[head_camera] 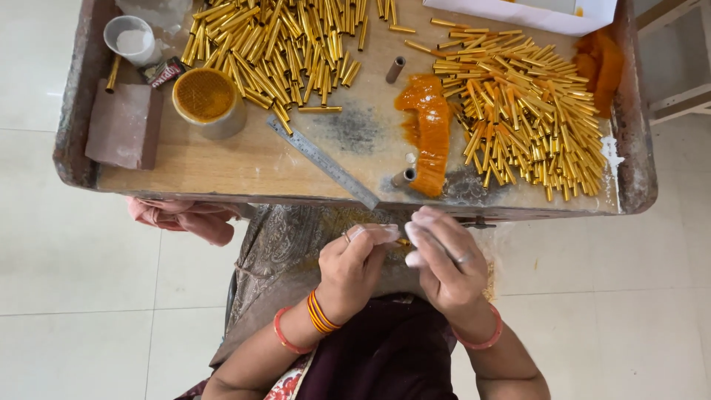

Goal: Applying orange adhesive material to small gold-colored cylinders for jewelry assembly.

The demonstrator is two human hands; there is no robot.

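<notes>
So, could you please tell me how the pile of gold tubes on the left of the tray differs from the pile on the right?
The left pile of gold tubes lies beside a round tin with an orange top and runs off the top edge of the picture. The right pile of gold tubes lies wholly in view between two smears of orange paste. The left one's tubes look mostly longer. Both are loose, shiny, and rest on the wooden tray.

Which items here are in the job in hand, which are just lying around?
In hand:
- small golden tube pinched between left hand and right hand
- golden tube piles and
- orange paste

Lying about:
- steel ruler
- white cup
- tape roll
- pink cloth
</notes>
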